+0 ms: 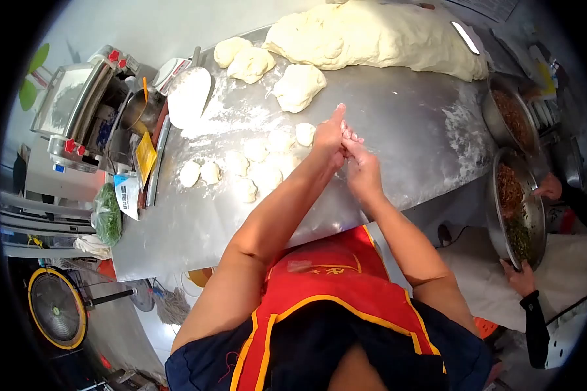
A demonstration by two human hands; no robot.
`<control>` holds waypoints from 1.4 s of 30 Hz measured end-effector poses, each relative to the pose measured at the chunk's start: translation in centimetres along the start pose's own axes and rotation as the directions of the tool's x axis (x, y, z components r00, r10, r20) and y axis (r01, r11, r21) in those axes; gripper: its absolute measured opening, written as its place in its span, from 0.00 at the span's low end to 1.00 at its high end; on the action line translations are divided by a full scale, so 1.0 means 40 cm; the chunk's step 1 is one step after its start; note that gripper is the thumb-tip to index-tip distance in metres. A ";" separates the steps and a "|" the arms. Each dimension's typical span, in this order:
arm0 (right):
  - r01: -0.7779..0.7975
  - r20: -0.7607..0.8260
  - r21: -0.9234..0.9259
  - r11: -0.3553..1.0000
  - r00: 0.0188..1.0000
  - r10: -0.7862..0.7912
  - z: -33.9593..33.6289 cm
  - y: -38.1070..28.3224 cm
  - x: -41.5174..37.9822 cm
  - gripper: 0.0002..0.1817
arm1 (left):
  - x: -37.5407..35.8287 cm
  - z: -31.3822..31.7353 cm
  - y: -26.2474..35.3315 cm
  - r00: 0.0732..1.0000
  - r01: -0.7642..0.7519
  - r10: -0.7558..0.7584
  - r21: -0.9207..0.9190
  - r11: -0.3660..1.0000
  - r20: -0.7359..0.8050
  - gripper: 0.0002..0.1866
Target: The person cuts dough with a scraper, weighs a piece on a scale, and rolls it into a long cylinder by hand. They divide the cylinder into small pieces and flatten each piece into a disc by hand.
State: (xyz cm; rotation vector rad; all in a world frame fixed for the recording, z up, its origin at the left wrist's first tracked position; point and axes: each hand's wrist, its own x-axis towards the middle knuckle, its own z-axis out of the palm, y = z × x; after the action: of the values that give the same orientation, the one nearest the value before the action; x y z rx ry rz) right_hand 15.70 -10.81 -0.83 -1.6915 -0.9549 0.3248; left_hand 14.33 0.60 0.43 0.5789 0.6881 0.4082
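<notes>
My left hand (329, 138) and my right hand (362, 171) meet over the metal worktop (407, 140). Their fingers are closed against each other, with white residue on the fingertips; whatever lies between the palms is hidden. The left thumb points away from me. Beside my left hand sits a small dough ball (305, 134). More small dough pieces (246, 189) lie on flour to the left. Beyond the hands are a larger dough lump (299, 88) and two others (250, 64) near the big dough mass (365, 36) at the back.
At left stand a machine with red knobs (72, 104), a flour-covered white scoop or board (189, 98), a pot (141, 112) and bagged greens (107, 215). At right, another person's hands (520, 279) touch a filling bowl (535, 225); another bowl (512, 117) stands behind it. A fan (57, 307) is lower left.
</notes>
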 end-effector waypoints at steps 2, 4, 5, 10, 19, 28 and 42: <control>0.258 -0.087 -0.200 0.945 0.956 -0.279 -0.003 0.015 0.011 0.22 | 0.035 0.002 -0.013 0.997 0.033 -0.035 -0.031 0.999 -0.066 0.27; 0.305 -0.026 -0.278 0.911 0.946 -0.324 -0.019 0.019 0.020 0.23 | 0.072 -0.005 -0.032 0.994 0.090 -0.095 -0.078 0.993 -0.060 0.27; 0.239 0.056 -0.260 0.936 0.971 -0.232 -0.036 0.024 0.030 0.23 | 0.091 -0.008 -0.039 0.991 0.130 -0.133 -0.106 0.986 -0.017 0.27; -0.346 0.302 -0.102 0.933 0.882 0.361 -0.067 -0.075 0.065 0.26 | 0.155 -0.001 -0.012 0.985 0.165 -0.164 -0.012 0.986 0.054 0.26; -0.394 0.117 0.014 0.919 0.913 0.390 0.006 0.162 0.249 0.40 | 0.180 -0.011 -0.077 0.972 0.120 -0.141 0.118 0.986 0.186 0.40; -0.215 -0.091 0.638 0.739 0.932 0.350 -0.117 0.100 0.318 0.47 | 0.104 0.007 0.068 0.960 0.103 -0.192 0.383 0.918 0.202 0.60; -0.370 0.276 0.868 0.331 0.914 0.298 -0.046 -0.022 0.109 0.41 | 0.192 -0.017 0.022 0.999 -0.003 0.020 0.511 0.859 -0.027 0.39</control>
State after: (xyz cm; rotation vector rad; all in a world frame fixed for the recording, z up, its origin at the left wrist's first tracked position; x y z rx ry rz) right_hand 19.29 -8.84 1.72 -0.7783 -0.2723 1.0047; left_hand 19.14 5.58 -3.05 1.0854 0.8293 0.2404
